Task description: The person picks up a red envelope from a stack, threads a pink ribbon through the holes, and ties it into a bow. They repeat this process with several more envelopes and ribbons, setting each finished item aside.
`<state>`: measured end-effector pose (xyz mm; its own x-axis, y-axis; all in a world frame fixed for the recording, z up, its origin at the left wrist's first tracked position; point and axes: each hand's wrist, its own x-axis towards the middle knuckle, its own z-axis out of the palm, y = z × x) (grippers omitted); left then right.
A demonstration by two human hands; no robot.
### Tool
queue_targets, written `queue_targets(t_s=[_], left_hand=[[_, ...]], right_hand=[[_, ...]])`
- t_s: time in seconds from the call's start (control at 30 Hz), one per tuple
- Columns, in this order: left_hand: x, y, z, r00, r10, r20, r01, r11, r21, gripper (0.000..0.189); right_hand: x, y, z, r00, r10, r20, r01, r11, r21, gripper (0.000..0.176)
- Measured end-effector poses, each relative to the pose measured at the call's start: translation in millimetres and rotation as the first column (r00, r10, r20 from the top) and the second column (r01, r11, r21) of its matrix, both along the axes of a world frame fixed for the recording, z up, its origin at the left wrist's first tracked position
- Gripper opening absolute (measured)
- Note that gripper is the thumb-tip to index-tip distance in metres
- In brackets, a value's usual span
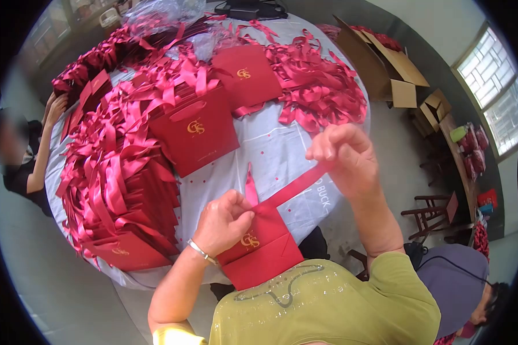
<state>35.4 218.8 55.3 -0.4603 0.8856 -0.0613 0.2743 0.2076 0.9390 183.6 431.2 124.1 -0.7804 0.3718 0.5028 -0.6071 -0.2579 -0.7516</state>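
A red paper gift bag (pixel 262 253) with a gold logo lies flat against my front at the table's near edge. My left hand (pixel 224 221), with a bracelet at its wrist, is closed at the bag's top edge, thumb pressed on it. From there a red ribbon (pixel 296 187) runs taut up to the right. Its far end is pinched in my right hand (pixel 348 158), raised over the table's right side. A short loose ribbon end (pixel 250 187) sticks up beyond the bag's top edge.
Ribbon-handled red bags (pixel 138 201) crowd the round table's left half. A larger pile of loose ribbons (pixel 316 80) lies at the back right, beside a flat red bag (pixel 247 75). Across on the left, a person's hands (pixel 54 109) touch bags. Cardboard boxes (pixel 385 63) and a stool (pixel 431 213) stand to the right.
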Motion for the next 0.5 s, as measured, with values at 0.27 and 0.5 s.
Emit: queue_targets(t_s=[0.27, 0.5], left_hand=[[-4, 2, 2, 0.992, -0.068, 0.108, 0.058, 0.994, 0.094, 0.008], [-14, -4, 0, 0.931, -0.143, 0.335, 0.112, 0.988, 0.111, 0.013]], right_hand=[[-18, -43, 16, 0.948, -0.255, 0.191, 0.002, 0.605, 0.796, 0.015], [-19, -48, -35, 0.895, -0.341, 0.287, -0.079, 0.511, 0.856, 0.014]])
